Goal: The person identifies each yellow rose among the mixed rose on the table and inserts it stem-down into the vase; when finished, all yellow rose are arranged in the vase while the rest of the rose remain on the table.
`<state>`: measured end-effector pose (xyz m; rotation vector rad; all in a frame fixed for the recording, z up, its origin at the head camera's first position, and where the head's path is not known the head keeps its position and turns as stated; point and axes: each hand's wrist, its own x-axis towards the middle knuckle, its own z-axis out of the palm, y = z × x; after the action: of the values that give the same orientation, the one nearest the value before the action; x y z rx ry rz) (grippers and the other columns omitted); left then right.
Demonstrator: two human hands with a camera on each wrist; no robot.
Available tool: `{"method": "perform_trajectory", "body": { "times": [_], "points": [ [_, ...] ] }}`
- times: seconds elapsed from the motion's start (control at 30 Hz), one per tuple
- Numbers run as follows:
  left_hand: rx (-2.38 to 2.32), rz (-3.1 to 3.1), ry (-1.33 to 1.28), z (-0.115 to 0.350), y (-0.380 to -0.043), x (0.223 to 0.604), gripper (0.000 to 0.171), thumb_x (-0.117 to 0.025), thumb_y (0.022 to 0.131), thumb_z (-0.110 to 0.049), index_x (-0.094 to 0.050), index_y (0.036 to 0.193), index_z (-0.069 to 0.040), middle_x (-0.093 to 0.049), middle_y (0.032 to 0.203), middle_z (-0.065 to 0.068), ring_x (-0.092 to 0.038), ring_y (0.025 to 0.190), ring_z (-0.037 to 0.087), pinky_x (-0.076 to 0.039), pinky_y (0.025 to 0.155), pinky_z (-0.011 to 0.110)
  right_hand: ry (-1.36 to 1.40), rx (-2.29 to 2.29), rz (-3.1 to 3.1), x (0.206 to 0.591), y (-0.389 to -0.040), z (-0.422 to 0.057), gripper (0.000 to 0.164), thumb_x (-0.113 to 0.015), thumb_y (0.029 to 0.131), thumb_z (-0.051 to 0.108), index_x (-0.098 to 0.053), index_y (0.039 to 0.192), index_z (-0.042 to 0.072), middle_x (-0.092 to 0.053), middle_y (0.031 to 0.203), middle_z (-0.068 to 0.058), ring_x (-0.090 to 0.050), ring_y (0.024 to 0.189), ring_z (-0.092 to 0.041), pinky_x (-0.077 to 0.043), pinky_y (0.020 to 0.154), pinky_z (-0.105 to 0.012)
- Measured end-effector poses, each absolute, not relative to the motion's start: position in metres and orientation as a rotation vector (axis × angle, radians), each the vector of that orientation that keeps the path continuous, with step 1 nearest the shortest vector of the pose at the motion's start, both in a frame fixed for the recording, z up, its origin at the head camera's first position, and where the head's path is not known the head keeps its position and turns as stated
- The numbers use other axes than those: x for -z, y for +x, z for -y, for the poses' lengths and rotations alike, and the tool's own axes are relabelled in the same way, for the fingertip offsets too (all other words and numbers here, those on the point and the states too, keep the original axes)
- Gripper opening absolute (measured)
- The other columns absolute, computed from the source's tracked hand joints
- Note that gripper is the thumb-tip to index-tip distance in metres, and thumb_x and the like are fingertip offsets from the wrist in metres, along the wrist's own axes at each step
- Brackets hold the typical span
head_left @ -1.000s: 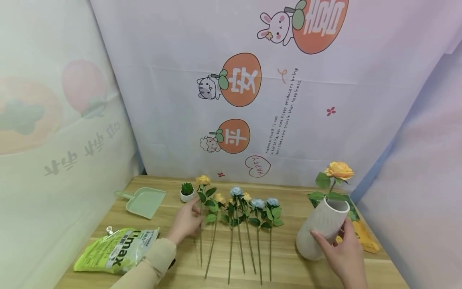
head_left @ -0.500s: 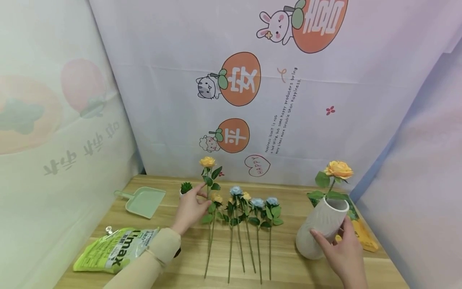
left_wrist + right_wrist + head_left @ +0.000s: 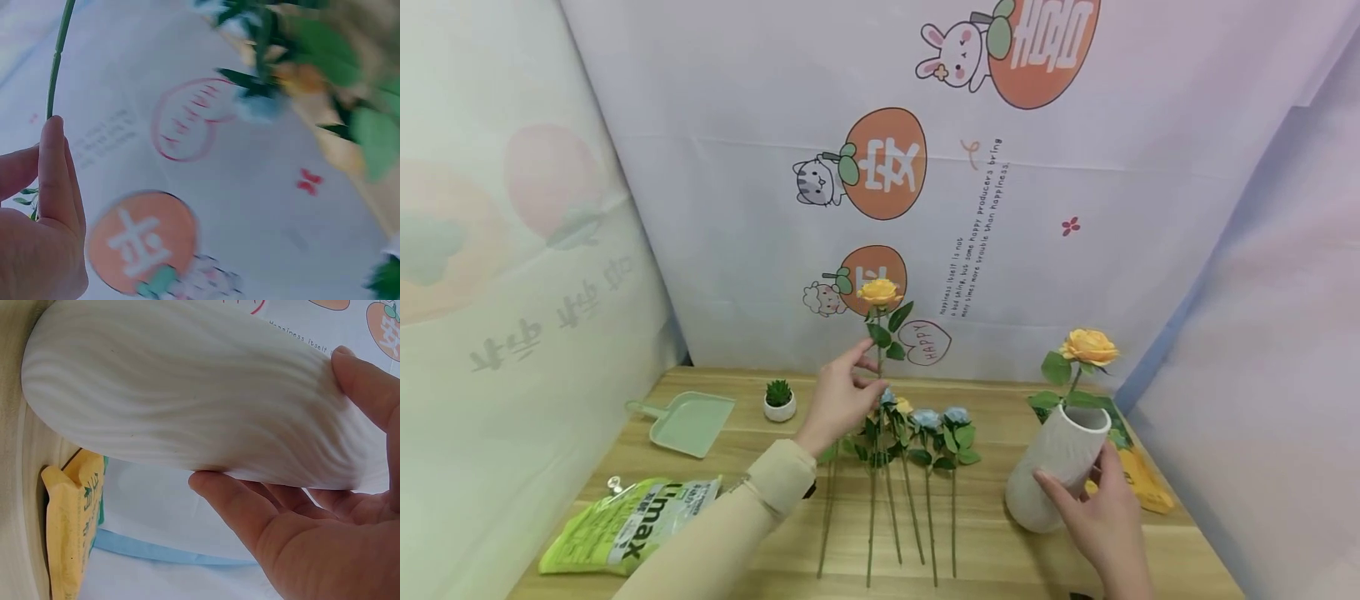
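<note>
A yellow artificial rose [image 3: 880, 291] stands upright, raised above the table, its stem pinched by my left hand [image 3: 841, 402]. In the left wrist view the green stem [image 3: 57, 59] runs past the fingertips. My right hand [image 3: 1107, 517] holds a white ribbed vase [image 3: 1047, 471], which leans to the right with its mouth up. Another yellow rose [image 3: 1090, 347] sticks out of that vase. Below and right of my left hand lie several roses side by side, among them a blue rose [image 3: 927, 418] and a yellow rose [image 3: 903, 406].
A small potted succulent [image 3: 779, 403] and a green dustpan [image 3: 694, 425] sit at the back left. Nearer on the left lies a bright green bag [image 3: 632, 529]. Behind the vase is a yellow packet [image 3: 1150, 485]. Printed cloth [image 3: 737, 250] encloses the table.
My left hand has lifted the yellow rose off the table and carried it up and to the right. My right hand keeps its hold on the tilted vase. The view has shifted slightly.
</note>
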<state>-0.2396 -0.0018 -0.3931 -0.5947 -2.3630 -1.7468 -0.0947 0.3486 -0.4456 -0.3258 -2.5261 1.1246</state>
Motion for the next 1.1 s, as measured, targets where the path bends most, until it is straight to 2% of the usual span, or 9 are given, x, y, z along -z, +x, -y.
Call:
{"method": "perform_trajectory", "body": {
  "times": [0.3,0.5,0.67,0.93,1.1],
  "points": [
    [1.779,2.273,-0.814,-0.051,-0.236,0.365,0.072,-0.078,0.098,0.000,-0.047,0.163,-0.011,-0.069,0.123,0.013,-0.077,0.088,0.018,-0.067,0.071,0.037,-0.306,-1.126,2.506,0.448,-0.098,-0.348,0.105,-0.089,0.091,0.045,-0.030,0.164,0.000,-0.047,0.154,-0.034,-0.053,0.132,-0.061,-0.056,0.097,-0.069],
    [1.746,2.230,-0.886,-0.075,-0.235,0.357,0.070,-0.079,0.098,-0.002,-0.049,0.161,-0.011,-0.070,0.120,0.010,-0.077,0.087,0.018,-0.066,0.068,0.029,-0.266,-1.098,2.477,0.452,-0.101,-0.349,0.102,-0.090,0.091,0.043,-0.032,0.162,-0.001,-0.049,0.152,-0.034,-0.055,0.132,-0.060,-0.057,0.095,-0.069],
    [1.746,2.177,-0.938,-0.092,-0.235,0.348,0.070,-0.079,0.099,-0.003,-0.049,0.162,-0.010,-0.071,0.119,0.009,-0.079,0.087,0.021,-0.065,0.068,0.027,-0.252,-1.088,2.464,0.456,-0.101,-0.352,0.103,-0.089,0.091,0.042,-0.030,0.164,0.000,-0.048,0.152,-0.035,-0.055,0.131,-0.061,-0.057,0.093,-0.070],
    [1.730,2.117,-0.980,-0.115,-0.234,0.333,0.069,-0.080,0.098,-0.004,-0.051,0.160,-0.010,-0.072,0.119,0.012,-0.076,0.081,0.008,-0.065,0.066,0.026,-0.244,-1.094,2.454,0.456,-0.101,-0.352,0.102,-0.090,0.091,0.039,-0.030,0.164,0.000,-0.050,0.151,-0.033,-0.056,0.131,-0.059,-0.057,0.095,-0.070],
    [1.757,2.064,-1.004,-0.131,-0.232,0.324,0.069,-0.080,0.098,-0.002,-0.051,0.160,-0.010,-0.071,0.117,0.009,-0.075,0.082,0.007,-0.065,0.067,0.026,-0.248,-1.091,2.458,0.455,-0.100,-0.352,0.103,-0.090,0.091,0.040,-0.029,0.165,0.001,-0.049,0.152,-0.033,-0.056,0.132,-0.059,-0.057,0.095,-0.070]
  ]
}}
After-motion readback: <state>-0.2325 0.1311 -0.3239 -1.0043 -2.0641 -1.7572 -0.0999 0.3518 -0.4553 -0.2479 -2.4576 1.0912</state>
